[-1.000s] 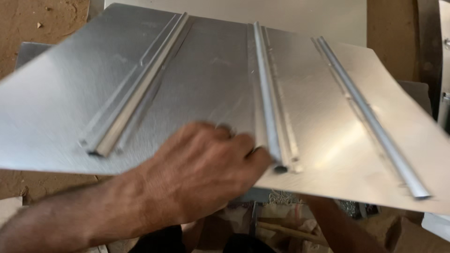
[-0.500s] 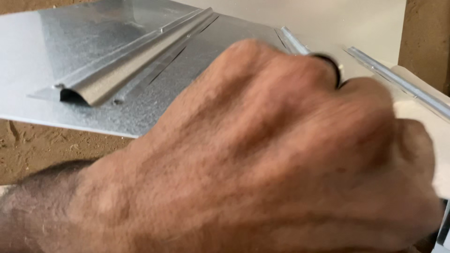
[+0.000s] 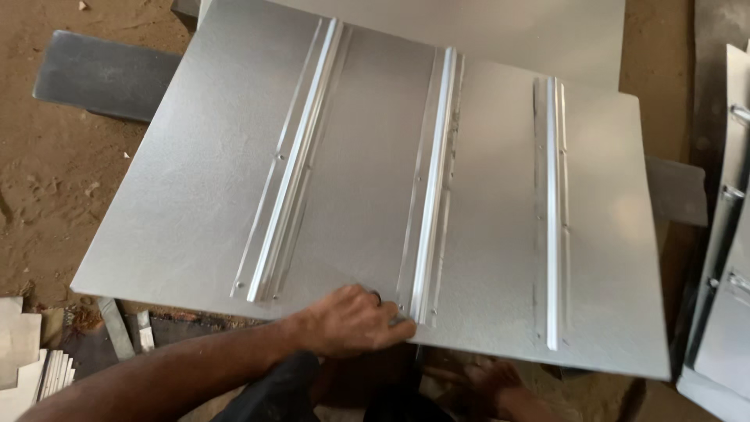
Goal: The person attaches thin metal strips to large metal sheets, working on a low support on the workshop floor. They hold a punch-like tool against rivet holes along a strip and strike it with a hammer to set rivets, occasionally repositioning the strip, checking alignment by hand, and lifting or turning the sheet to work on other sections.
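A large galvanised metal sheet lies flat in front of me, with three raised metal ribs riveted along it: a left rib, a middle rib and a right rib. My left hand reaches in from the lower left and grips the sheet's near edge just left of the middle rib's end. Its fingers lie on top, with a ring on one finger, and the thumb is hidden. My right hand is out of view.
A dark metal beam passes under the sheet and sticks out at the right. Another ribbed metal panel stands at the right edge. White stacked pieces lie lower left on the sandy floor. A bare foot is below the sheet.
The view has pulled back from a close-up of my left hand, so the whole sheet shows. The hand stays at the near edge by the middle rib.
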